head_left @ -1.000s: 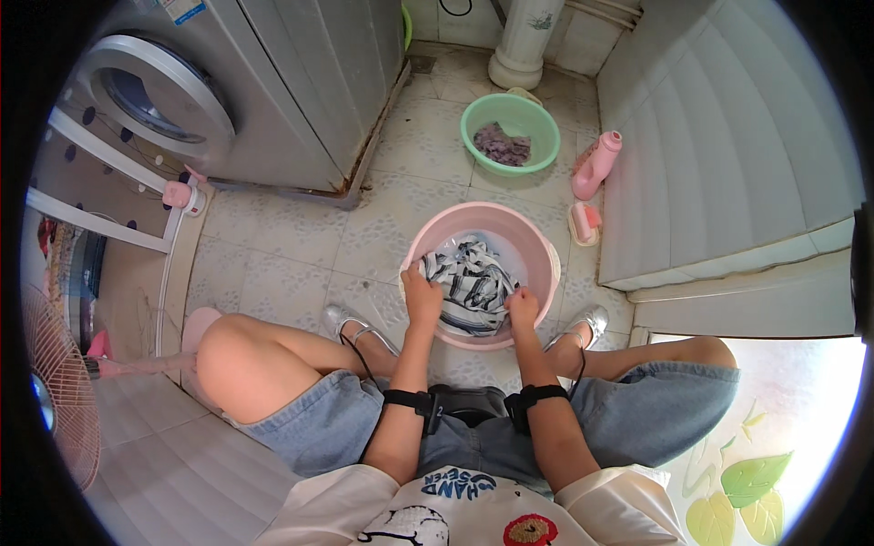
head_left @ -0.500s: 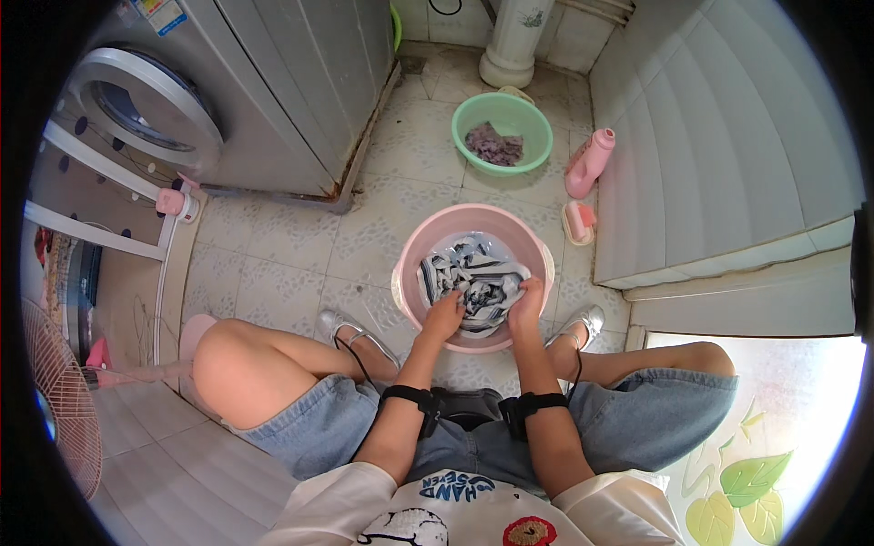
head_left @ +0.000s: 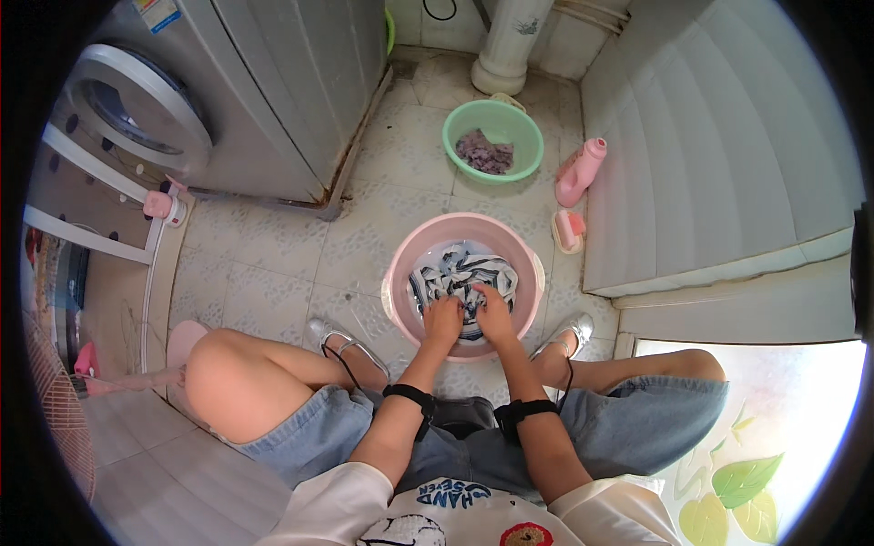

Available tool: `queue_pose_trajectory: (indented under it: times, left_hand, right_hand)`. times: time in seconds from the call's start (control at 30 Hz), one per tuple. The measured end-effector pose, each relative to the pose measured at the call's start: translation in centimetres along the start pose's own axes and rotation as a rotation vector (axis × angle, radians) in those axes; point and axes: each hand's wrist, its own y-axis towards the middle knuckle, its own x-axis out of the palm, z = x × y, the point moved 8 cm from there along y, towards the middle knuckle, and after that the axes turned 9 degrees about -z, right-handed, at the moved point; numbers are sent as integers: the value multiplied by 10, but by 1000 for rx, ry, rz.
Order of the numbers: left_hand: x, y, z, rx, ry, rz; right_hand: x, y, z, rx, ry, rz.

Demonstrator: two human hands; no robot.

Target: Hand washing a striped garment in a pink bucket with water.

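Note:
A wad of wet black-and-white striped cloth [head_left: 492, 269] lies in a little water inside a pink basin [head_left: 394, 264] on the floor between my feet. My left hand [head_left: 443, 320] has its fingers curled into the near left part of the cloth. Close beside it, my right hand [head_left: 493, 317] grips the near middle part, thumb and fingers bent inward. Folds of fabric hide the fingertips of both hands. Black bands circle both my forearms.
Beyond the basin stands a green basin [head_left: 448, 150] with a purplish cloth [head_left: 484, 153] inside. A pink bottle [head_left: 580, 173] and a pink-and-white brush [head_left: 569, 231] are by the right wall. A grey front-loading washing machine [head_left: 264, 100] stands far left, a mesh fan [head_left: 56, 419] near left.
My right hand has shifted left from the cloth's right edge toward its middle, nearer my left hand. The cloth is bunched differently. The whole view has shifted slightly.

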Motion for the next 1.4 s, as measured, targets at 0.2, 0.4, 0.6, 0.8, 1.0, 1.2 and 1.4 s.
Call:
queue_pose_trajectory:
  times: [0.2, 0.4, 0.6, 0.8, 1.0, 1.2, 1.4]
  left_hand:
    - [-2, 10, -17, -124, -258, 105]
    - [-12, 19, -46, -377, -741, 234]
    - [-24, 34, -15, -359, -2086, -101]
    - [-69, 33, 40, -105, -2082, -251]
    - [-134, 21, 53, 100, -1966, -217]
    - [-143, 29, 22, 90, -1748, -116]
    - [-115, 19, 18, -49, -1714, -130]
  right_hand:
    - [-2, -3, 20, 134, -68, 84]
    - [-7, -8, 53, 247, -144, 59]
    - [-4, -10, 52, 264, -134, -2]
    - [-7, 7, 20, 147, 169, 51]
    - [-8, 27, -48, 78, 845, -51]
    - [-18, 34, -41, 74, 1016, -191]
    - [-16, 24, -65, -140, 215, 50]
